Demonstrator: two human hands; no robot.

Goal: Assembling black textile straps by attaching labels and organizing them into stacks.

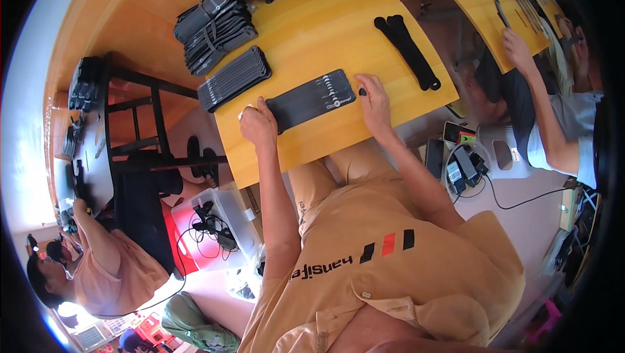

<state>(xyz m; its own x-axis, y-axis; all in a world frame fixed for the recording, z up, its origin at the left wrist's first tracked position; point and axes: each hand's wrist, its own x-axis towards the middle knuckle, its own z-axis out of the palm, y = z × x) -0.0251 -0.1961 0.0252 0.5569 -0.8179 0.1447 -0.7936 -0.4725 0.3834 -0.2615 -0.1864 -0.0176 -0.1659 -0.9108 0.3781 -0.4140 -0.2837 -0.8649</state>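
Observation:
A flat black band with white printed marks near its right end lies across the yellow table in front of me. My left hand is closed at the band's left end, thumb up along its edge. A bit of white shows at its knuckles; what the fingers hold is hidden. Just beyond the band's right end, my right hand has its fingers curled in. Something small and black shows at its thumb, too small to name. To the left lies a neat stack of black bands with white print.
Strapped bundles of black bands sit behind the stack. Two long black strips lie at the table's right. A clear plastic bin with cables stands lower left. Co-workers sit at a black table and another yellow table.

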